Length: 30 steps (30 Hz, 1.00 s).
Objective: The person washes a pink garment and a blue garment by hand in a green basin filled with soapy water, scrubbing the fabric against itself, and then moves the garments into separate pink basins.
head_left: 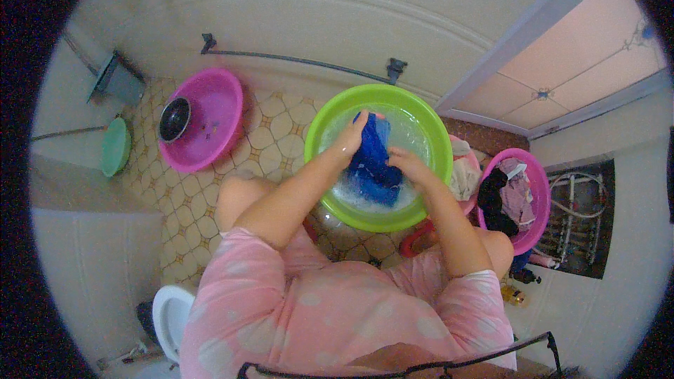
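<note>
A lime green plastic basin point(442, 142) holds sudsy water, in front of me on the tiled floor. Wet blue cloth point(376, 147) hangs over the basin, its lower end in the suds. My left hand point(354, 137) grips the upper part of this cloth. At the cloth's right edge is my right hand point(406, 163), fingers curled against the fabric; whether they pinch it is not plain.
A pink basin point(226, 116) with a dark bowl point(175, 119) stands at left. Clothes fill a pink tub point(542, 210) at right; pale cloth point(464, 179) lies beside the green basin. A toilet point(171, 316) is at lower left, a pipe point(295, 59) along the wall.
</note>
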Motion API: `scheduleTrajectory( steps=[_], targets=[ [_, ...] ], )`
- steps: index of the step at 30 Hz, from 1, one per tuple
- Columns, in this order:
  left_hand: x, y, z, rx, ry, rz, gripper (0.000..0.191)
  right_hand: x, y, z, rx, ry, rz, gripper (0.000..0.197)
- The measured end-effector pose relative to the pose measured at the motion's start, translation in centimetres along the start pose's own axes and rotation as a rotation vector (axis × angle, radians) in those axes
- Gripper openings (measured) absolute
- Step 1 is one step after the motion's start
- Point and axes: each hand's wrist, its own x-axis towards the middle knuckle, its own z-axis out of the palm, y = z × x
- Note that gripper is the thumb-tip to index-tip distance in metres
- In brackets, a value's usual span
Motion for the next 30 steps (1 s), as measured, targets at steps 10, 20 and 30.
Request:
scheduleTrajectory(
  steps=[10, 20, 30],
  targets=[
    [-2.3, 3.2, -0.9, -0.339, -0.186, 0.036, 0.039, -1.5, -2.3, -0.5, 0.079, -0.028, -0.08, 0.039],
    [-2.3, 3.2, -2.1, -0.419, -0.201, 0.069, 0.038, -2.6, -2.0, -1.0, -0.216, -0.121, -0.076, 0.039],
    [-3.0, 3.9, -2.1, -0.471, -0.108, 0.11, 0.038, -4.3, -3.6, -2.5, -0.846, 0.478, -0.298, 0.026]
  ],
)
